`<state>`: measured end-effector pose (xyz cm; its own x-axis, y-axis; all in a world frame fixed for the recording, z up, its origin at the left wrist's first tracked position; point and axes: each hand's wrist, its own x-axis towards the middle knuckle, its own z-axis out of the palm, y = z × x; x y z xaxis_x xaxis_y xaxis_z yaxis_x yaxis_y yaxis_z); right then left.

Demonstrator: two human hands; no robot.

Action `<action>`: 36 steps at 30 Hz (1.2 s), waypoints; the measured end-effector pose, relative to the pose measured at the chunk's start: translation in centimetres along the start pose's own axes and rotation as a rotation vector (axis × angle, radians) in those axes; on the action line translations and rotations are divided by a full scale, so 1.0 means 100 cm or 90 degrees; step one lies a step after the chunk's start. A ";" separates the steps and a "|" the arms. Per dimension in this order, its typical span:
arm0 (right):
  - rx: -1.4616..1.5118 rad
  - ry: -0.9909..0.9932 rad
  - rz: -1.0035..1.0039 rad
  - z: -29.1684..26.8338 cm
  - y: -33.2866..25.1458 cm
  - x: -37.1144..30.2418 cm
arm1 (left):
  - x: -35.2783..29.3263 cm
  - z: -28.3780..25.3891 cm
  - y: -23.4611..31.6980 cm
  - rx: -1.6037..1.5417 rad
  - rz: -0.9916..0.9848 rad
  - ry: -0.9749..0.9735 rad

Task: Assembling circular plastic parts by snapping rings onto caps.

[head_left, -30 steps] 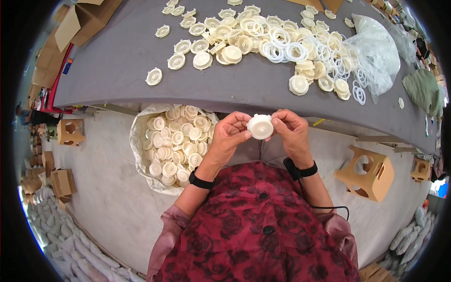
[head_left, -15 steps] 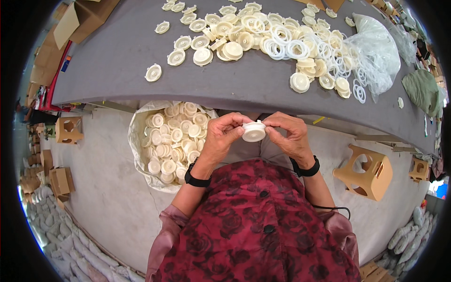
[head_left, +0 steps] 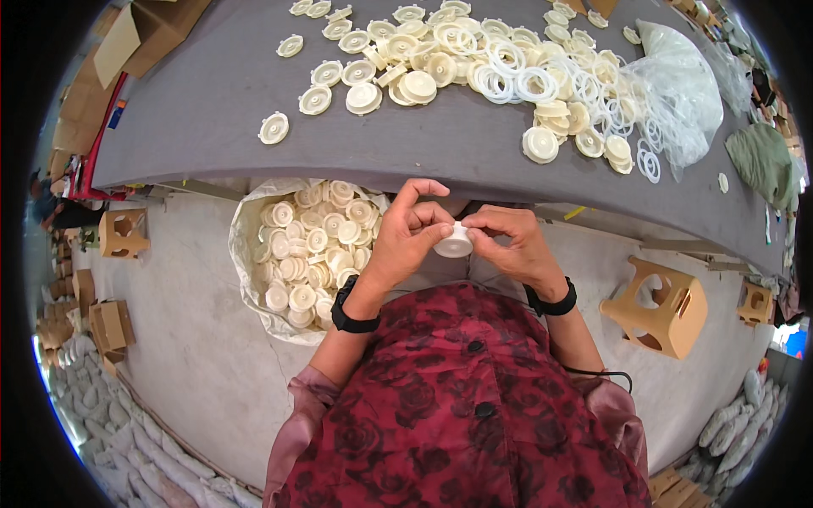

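Between my two hands, above my lap and just off the table's front edge, is a round white plastic cap [head_left: 454, 245]. My left hand [head_left: 406, 233] pinches its left side with the thumb and a bent finger, while the index finger is raised off it. My right hand [head_left: 517, 243] grips the right side between thumb and fingers. Below my left hand, an open white sack [head_left: 243, 254] holds many similar caps [head_left: 302, 296]. On the grey table [head_left: 203, 144] ahead lies a spread of cream caps [head_left: 363, 97], with translucent rings [head_left: 536, 85] mixed in at the right.
A clear plastic bag [head_left: 682, 93] lies at the table's right, beside a green cloth [head_left: 760, 161]. Tan stools [head_left: 656, 305] stand on the floor at both sides. Cardboard boxes [head_left: 148, 38] are at the far left; filled sacks [head_left: 102, 423] line the lower left.
My left index finger has lifted off the cap and the left fingers have shifted. The cap has moved slightly left and down. A person at the far left edge has come further into view.
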<state>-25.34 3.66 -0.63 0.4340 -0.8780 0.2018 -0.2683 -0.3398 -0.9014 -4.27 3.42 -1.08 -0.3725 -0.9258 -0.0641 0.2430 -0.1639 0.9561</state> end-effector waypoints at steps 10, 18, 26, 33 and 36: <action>0.478 0.240 0.151 0.017 0.005 -0.009 | -0.010 0.017 -0.035 -0.228 0.035 0.048; 0.326 0.177 0.094 0.010 0.004 -0.011 | -0.021 0.004 -0.032 -0.143 0.002 0.028; 0.137 0.057 0.064 0.001 -0.001 -0.006 | -0.010 -0.003 -0.016 0.164 0.080 -0.091; 0.262 0.140 0.141 0.010 -0.001 -0.003 | -0.006 0.004 -0.011 -0.059 -0.048 -0.018; 0.379 0.239 0.145 0.020 0.002 -0.006 | -0.008 0.014 -0.023 -0.211 0.013 0.036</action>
<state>-23.94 4.79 -1.72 0.0718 -0.9974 0.0065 0.2416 0.0110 -0.9703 -5.82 4.99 -2.88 -0.3173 -0.9457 -0.0709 0.5310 -0.2391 0.8130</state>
